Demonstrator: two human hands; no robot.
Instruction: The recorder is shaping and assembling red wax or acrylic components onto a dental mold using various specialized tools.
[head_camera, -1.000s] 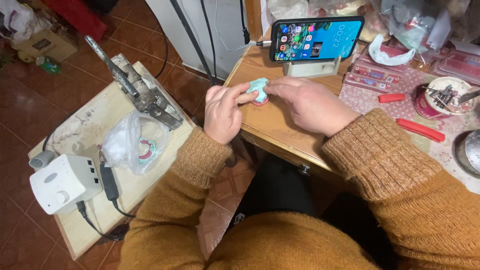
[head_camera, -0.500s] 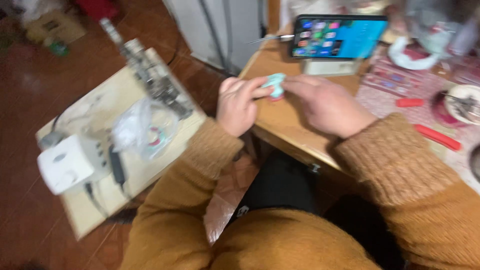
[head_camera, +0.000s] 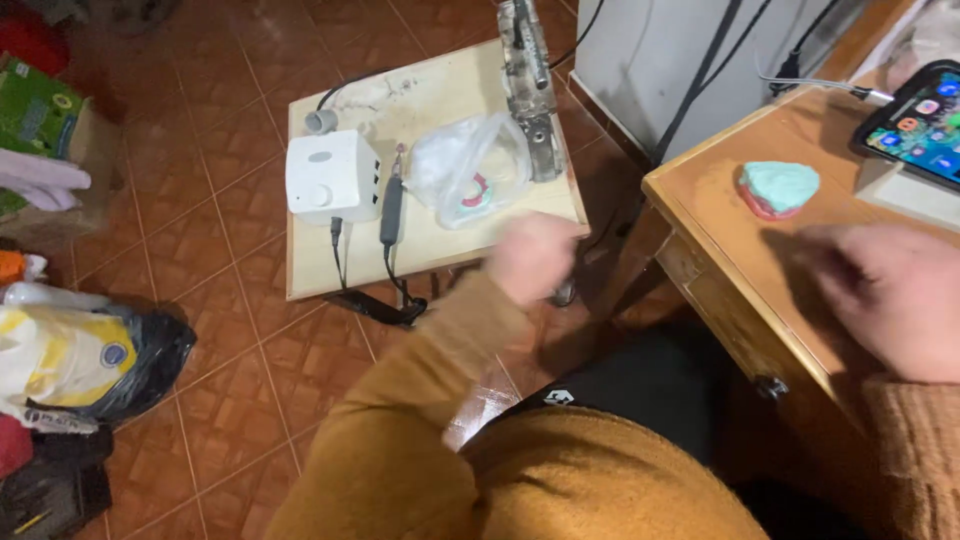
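A small teal and pink moulded piece (head_camera: 777, 188) lies alone on the wooden desk (head_camera: 730, 250), with neither hand on it. My left hand (head_camera: 530, 258) is blurred, hovering above the near edge of a low wooden board (head_camera: 420, 250), close to a clear plastic bag (head_camera: 468, 170) holding a red and teal item. My right hand (head_camera: 885, 295) rests over the desk to the right of the moulded piece, fingers loosely spread, holding nothing. Whether the left hand's fingers are closed is lost in the blur.
On the board sit a white box unit (head_camera: 330, 176), a dark pen-shaped handpiece (head_camera: 391, 207) with cables, and a metal press tool (head_camera: 530, 80). A phone (head_camera: 915, 125) stands on the desk. Bags (head_camera: 80, 360) and a cardboard box (head_camera: 50, 130) lie on the tiled floor at left.
Both hands let go of the teal piece, which now lies on the desk. My left hand swung left toward the low board, and the view turned left.
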